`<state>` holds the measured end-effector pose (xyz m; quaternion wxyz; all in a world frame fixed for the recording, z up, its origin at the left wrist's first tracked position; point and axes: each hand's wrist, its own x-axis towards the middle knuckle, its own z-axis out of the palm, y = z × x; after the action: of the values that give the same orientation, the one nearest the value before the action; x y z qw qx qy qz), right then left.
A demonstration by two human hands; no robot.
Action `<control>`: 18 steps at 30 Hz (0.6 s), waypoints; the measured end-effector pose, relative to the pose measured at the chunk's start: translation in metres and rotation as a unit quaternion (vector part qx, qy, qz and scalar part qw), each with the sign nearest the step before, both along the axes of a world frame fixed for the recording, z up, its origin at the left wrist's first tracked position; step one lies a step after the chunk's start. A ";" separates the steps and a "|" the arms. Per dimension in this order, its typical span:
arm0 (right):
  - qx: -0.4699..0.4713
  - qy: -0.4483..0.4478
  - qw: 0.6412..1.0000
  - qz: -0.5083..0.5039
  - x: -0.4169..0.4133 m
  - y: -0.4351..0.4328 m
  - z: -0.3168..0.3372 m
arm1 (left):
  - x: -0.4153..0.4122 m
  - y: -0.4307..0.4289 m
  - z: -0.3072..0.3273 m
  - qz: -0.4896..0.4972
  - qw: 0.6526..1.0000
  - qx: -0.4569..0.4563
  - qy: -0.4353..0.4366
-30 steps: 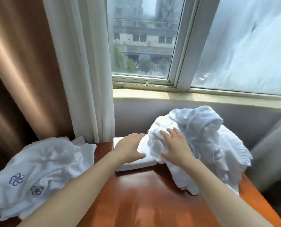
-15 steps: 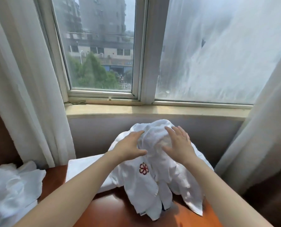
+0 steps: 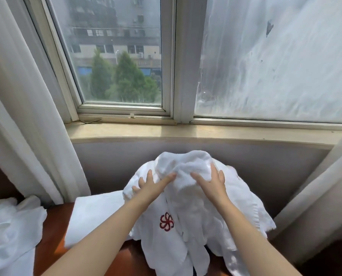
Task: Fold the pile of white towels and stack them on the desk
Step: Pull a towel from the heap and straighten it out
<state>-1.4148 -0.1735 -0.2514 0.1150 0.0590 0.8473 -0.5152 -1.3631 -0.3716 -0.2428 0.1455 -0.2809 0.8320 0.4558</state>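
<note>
A heap of crumpled white towels [image 3: 188, 228] rises at the back right of the wooden desk [image 3: 50, 242]; one towel shows a red flower emblem [image 3: 166, 221]. My left hand [image 3: 151, 189] lies on the heap's left upper side with its fingers spread. My right hand [image 3: 211, 182] presses on the top towel, thumb and fingers pinching a fold of it. A folded white towel [image 3: 94, 214] lies flat on the desk just left of the heap, partly under it.
More crumpled white cloth [image 3: 8, 228] lies at the desk's left edge. Behind the desk are a grey wall, a window sill [image 3: 186, 132] and the window. Pale curtains hang at the left [image 3: 20, 116] and right [image 3: 313, 200].
My view has swung right and up, away from the left cloth. Both hands left the folded towel's area and climbed to the top of the heap, where the right hand gathers a fold.
</note>
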 end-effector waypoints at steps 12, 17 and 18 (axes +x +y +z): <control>-0.035 -0.040 0.998 -0.015 0.009 -0.011 -0.034 | -0.005 -0.004 -0.032 0.029 0.997 0.064 0.030; -0.124 -0.016 0.992 -0.011 0.019 -0.023 -0.035 | -0.001 -0.009 -0.031 0.043 0.986 0.152 0.059; -0.155 -0.011 0.988 -0.009 0.023 -0.027 -0.034 | 0.000 -0.010 -0.029 0.041 0.982 0.175 0.066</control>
<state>-1.3921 -0.2004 -0.2859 0.1273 0.0532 0.7553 -0.6407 -1.3631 -0.3818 -0.2721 0.1180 -0.2547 0.7350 0.6172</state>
